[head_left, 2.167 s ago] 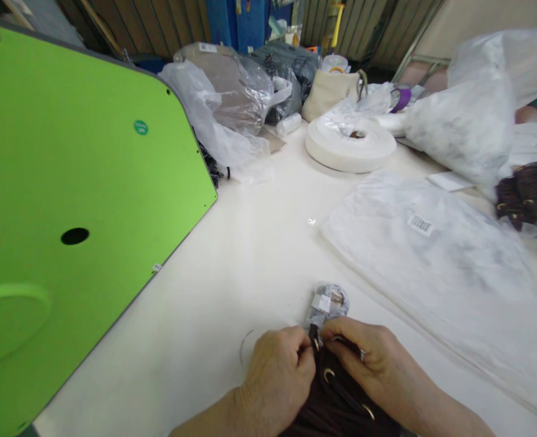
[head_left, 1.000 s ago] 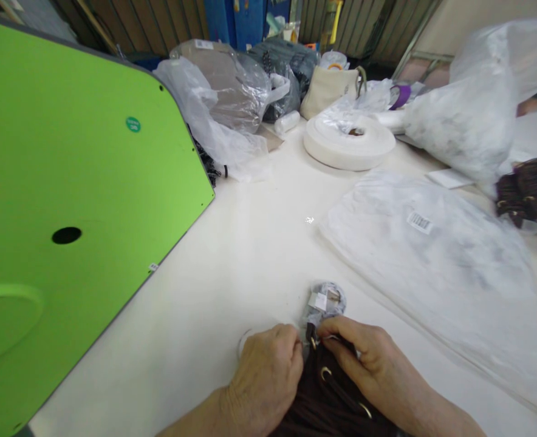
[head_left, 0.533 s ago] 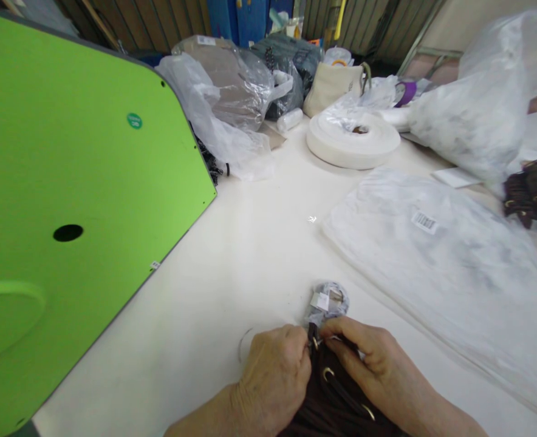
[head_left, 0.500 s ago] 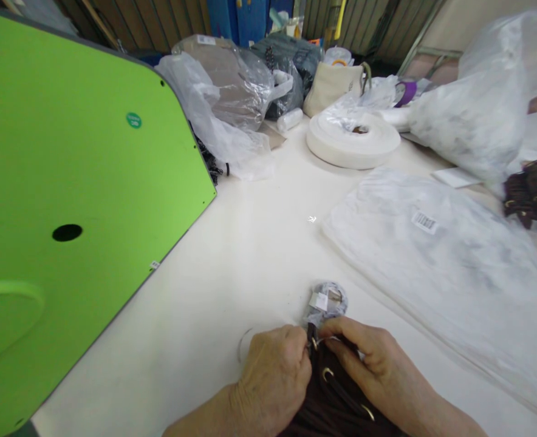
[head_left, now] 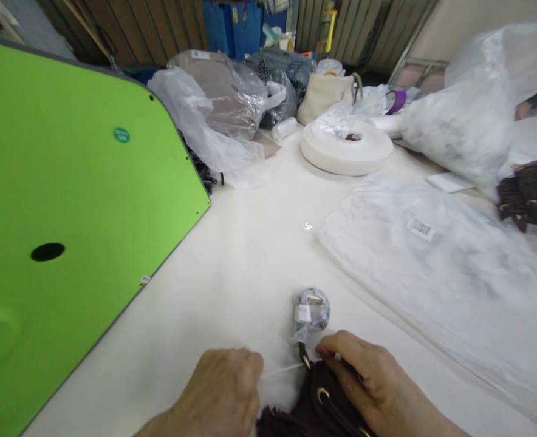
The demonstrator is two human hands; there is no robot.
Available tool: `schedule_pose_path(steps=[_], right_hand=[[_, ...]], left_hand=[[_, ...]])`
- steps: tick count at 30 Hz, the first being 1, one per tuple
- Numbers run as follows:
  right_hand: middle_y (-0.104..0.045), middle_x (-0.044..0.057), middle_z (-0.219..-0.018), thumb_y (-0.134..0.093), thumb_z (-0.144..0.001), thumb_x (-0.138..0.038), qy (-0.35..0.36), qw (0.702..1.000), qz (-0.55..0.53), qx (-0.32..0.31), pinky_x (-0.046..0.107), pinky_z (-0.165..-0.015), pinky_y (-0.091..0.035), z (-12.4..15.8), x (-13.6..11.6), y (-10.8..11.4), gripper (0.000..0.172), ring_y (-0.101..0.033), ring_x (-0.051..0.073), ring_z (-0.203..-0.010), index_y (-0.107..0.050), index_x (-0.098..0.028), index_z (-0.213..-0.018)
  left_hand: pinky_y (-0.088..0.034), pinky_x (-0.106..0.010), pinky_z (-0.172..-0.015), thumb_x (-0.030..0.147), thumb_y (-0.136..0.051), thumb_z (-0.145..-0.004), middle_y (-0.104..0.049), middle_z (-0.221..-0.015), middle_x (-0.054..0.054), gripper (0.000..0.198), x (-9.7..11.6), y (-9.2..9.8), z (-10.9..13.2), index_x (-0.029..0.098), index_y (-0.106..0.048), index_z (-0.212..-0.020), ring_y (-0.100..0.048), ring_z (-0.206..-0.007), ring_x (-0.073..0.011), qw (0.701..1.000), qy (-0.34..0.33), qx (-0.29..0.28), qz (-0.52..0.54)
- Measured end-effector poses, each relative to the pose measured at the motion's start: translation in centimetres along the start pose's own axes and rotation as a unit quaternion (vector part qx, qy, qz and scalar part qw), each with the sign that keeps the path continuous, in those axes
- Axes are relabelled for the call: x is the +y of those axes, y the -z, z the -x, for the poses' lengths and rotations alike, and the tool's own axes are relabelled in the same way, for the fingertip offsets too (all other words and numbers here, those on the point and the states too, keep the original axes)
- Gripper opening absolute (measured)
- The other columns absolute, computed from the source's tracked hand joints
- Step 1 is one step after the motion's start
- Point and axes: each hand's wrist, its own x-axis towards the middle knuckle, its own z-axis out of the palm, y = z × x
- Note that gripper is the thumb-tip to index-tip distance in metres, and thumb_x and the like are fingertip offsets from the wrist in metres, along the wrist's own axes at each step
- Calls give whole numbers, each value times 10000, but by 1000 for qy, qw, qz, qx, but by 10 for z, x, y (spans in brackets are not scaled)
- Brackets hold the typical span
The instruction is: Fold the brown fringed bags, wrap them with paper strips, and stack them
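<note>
The brown bag (head_left: 309, 408) lies on the bench (head_left: 250, 255), its top edge pinched between the right hand's (head_left: 373, 382) thumb and fingers, probably to anchor it. Left of the bag, the left hand's (head_left: 218, 391) fingers curl tight, apparently to hold a white strand (head_left: 283, 369) taut (their tips are hidden).

i've got my bare left hand (head_left: 220, 388) curled in a fist, back up, slightly blurred; bare right hand (head_left: 371, 376) pinching, fingertips (head_left: 324, 346) aimed left. hands apart, forearms (head_left: 426, 419) angled in from below.
</note>
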Motion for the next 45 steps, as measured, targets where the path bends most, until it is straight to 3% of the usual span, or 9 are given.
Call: schedule_pose_path(steps=[3,9,13,18,22,27,36,41,45], right_hand=[[-618,12,-841,-323,-888,-131,7,998,53,-17,215,-601,-438,-2,-2,3,243,-599,120,-695,-528,-232,-971],[-614,10,-793,-330,-875,-113,7,995,95,17,227,-615,-438,-2,-9,4,242,-603,132,-684,-539,-221,-932],[-621,17,-795,-345,-857,-109,-19,994,106,30,237,-639,-446,0,-16,0,239,-609,141,-712,-557,-214,-887],[-637,26,-809,-352,-844,-110,-33,992,102,60,256,-666,-455,2,-21,-5,246,-615,150,-739,-577,-206,-877],[-645,25,-811,-363,-836,-119,-37,991,98,84,262,-686,-458,3,-23,-6,239,-615,150,-754,-585,-202,-860],[-659,38,-816,-367,-816,-129,-35,989,106,102,276,-696,-465,3,-26,-7,247,-622,160,-758,-602,-193,-856],[-672,41,-830,-372,-820,-148,-51,986,105,115,297,-714,-472,4,-25,-11,243,-633,169,-772,-607,-193,-859],[-661,43,-836,-375,-817,-116,-34,984,119,130,287,-712,-478,7,-28,-12,241,-629,167,-781,-599,-192,-863],[-610,61,-968,-382,-859,-133,21,972,157,171,273,-745,-473,12,-41,-15,227,-604,156,-841,-574,-202,-959]], left_hand=[[-460,-344,-719,55,-341,-778,-642,-834,-75,284,-13,1,13,163,-590,-862,-610,-771,-220,999,32,19,-3],[-423,-278,-807,112,-523,-708,-548,-1033,-40,413,0,-9,3,253,-521,-1096,-528,-950,-189,974,-38,179,135],[-407,-291,-787,152,-474,-799,-554,-950,-41,151,14,-21,-16,211,-585,-883,-519,-912,-185,959,-59,243,133],[-391,-254,-729,90,-475,-783,-570,-812,-14,165,14,-25,-18,188,-581,-704,-528,-839,-155,930,-58,294,212],[-403,-226,-724,28,-476,-699,-571,-782,-8,165,11,-20,-15,166,-563,-673,-540,-781,-130,913,-32,264,309],[-396,-245,-815,96,-488,-736,-558,-958,-30,224,16,-21,-14,184,-606,-905,-529,-914,-149,924,-61,279,256],[-382,-254,-785,69,-462,-704,-567,-881,-21,214,18,-22,-17,194,-629,-752,-528,-878,-154,920,-50,276,273],[-382,-258,-735,44,-490,-626,-572,-787,-13,171,14,-17,-21,162,-608,-660,-531,-783,-154,896,-36,255,363],[-334,-221,-540,78,-517,-570,-501,-567,38,98,12,-11,-20,148,-575,-605,-461,-566,-112,851,-22,198,485]])
